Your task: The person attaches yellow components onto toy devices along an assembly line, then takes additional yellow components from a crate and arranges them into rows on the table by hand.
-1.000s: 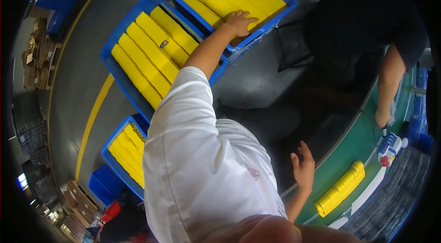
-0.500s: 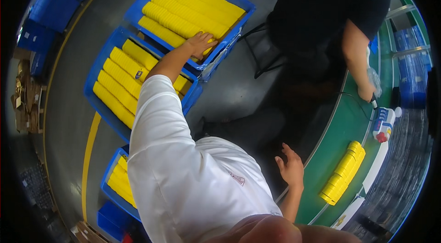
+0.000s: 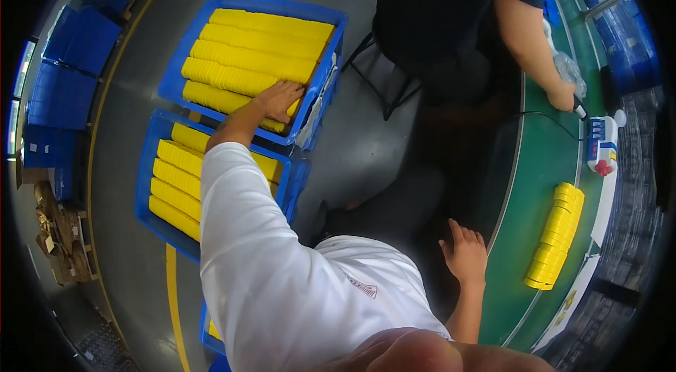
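My left hand (image 3: 280,99) reaches into the far blue bin (image 3: 169,83). Its fingers curl over yellow ridged pieces (image 3: 294,109) at the right end of the nearest row, by the bin's corner. Several rows of such yellow pieces (image 3: 260,34) lie packed side by side in that bin. The undersides of my left fingers are hidden. My right hand (image 3: 466,252) hovers beside the green worktable's edge, open, with fingers apart and nothing in it. On the green worktable (image 3: 503,259) to its right lies a row of yellow pieces (image 3: 556,238).
A second blue bin (image 3: 144,196) of yellow rows stands nearer. A co-worker in black (image 3: 451,13) sits at the table, a hand on a corded tool (image 3: 579,107). A white-and-blue device (image 3: 601,145) stands beyond. Blue crates (image 3: 70,90) line the far left.
The whole view has shifted, so bins and table sit differently in the picture. My left hand is still at the far bin's corner, its fingers over the yellow pieces. The right hand stays open.
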Motion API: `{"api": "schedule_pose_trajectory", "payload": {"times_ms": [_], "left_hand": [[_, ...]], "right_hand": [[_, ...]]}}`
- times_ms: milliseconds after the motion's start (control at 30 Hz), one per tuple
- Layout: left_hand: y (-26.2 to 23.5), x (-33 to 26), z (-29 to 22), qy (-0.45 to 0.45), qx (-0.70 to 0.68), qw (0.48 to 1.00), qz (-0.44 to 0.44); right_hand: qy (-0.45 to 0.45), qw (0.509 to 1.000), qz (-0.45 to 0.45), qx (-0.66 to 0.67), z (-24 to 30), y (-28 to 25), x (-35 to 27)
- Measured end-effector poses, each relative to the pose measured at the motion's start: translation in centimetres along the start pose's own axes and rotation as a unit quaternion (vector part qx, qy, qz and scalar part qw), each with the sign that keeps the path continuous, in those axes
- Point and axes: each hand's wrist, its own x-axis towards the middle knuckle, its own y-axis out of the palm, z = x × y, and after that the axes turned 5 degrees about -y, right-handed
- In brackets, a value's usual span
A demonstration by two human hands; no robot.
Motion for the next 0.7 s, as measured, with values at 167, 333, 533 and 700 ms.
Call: {"api": "schedule_pose_trajectory", "payload": {"times_ms": [167,333,533,700], "left_hand": [[0.0,-0.6,-0.5,0.033,0.037,0.996,-0.068],[-0.1,0.5,-0.7,0.021,0.016,0.999,-0.041],[-0.2,-0.3,0.4,0.028,-0.04,0.999,-0.017],[-5.9,-1.9,-1.4,0.06,-0.049,0.995,-0.056]], "right_hand": [[0.023,0.999,0.043,-0.007,-0.2,0.5,0.5],[0.049,0.997,0.055,0.038,-0.1,1.0,0.5],[0.061,0.987,0.108,0.098,-0.8,1.7,0.7],[0.048,0.988,0.111,0.099,-0.4,1.3,-0.4]]}}
